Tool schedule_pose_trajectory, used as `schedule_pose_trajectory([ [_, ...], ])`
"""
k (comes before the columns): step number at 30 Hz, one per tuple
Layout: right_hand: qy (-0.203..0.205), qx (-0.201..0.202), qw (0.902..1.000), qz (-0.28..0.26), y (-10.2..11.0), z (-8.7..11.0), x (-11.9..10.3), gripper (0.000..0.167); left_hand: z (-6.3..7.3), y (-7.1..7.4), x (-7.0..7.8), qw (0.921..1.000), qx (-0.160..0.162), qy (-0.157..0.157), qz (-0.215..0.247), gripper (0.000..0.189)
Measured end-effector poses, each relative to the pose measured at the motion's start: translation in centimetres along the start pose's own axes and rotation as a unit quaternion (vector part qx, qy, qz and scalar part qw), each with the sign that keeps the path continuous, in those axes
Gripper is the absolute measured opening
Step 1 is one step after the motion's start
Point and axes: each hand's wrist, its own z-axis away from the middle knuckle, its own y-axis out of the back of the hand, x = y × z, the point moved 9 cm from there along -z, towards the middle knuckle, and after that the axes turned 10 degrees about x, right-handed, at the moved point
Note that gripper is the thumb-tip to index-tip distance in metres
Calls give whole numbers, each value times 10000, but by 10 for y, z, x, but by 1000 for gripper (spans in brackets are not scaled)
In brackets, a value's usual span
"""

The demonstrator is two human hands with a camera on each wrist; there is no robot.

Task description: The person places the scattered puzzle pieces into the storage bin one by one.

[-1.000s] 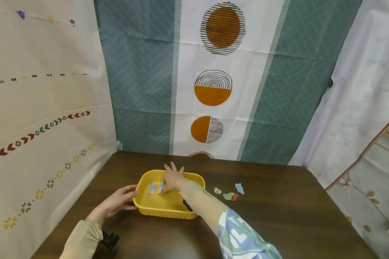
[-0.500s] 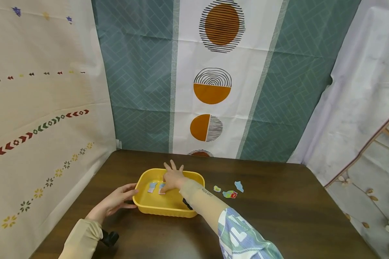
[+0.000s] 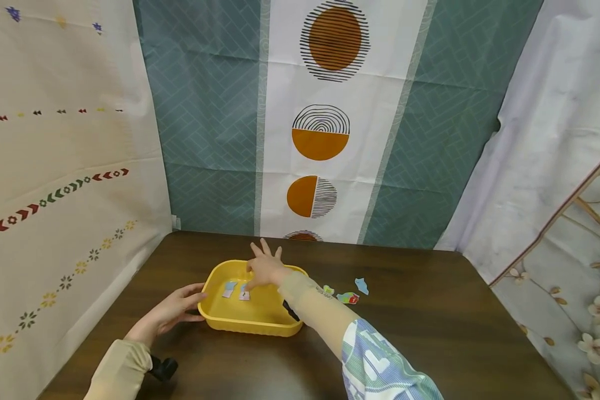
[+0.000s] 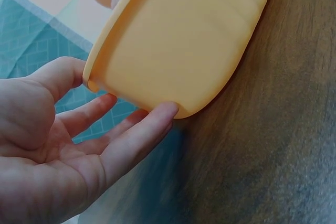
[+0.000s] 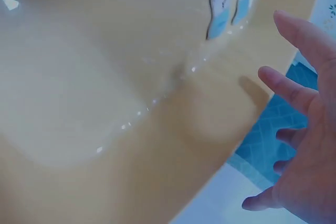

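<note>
My left hand (image 4: pixel 68 140) holds the left end of the yellow plastic tray (image 3: pixel 252 328), its thumb at the rim and fingertips against the outer wall. My right hand (image 3: pixel 267 271) is over the tray's far side, fingers spread, holding nothing in the right wrist view. Close to its thumb and index finger, two flat puzzle-like pieces lie side by side on the tray floor. The nearer piece (image 5: pixel 219 11) is pale pink and light blue with a small dark mark; the other piece (image 3: pixel 229 289) has similar colours and lies to its left.
Right of the tray, several loose pieces lie on the dark wooden table (image 3: pixel 405 333): a light blue piece (image 3: pixel 361 286), a green-and-red piece (image 3: pixel 348 298) and a small yellow-green piece (image 3: pixel 328 290). Patterned cloths hang behind and at both sides.
My right hand has drawn slightly up and away from the right-hand piece, which shows more fully. The left hand stays at the tray. The head view has turned a little right.
</note>
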Motion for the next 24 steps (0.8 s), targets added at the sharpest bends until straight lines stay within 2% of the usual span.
schedule_pose_trajectory([
  [15,30,226,9993,-283,34,15,16,49,2,1,1,10000,71,4,21,68],
  [24,-121,394,9978,-516,58,27,43,54,2,-1,1,10000,19,16,44,67],
])
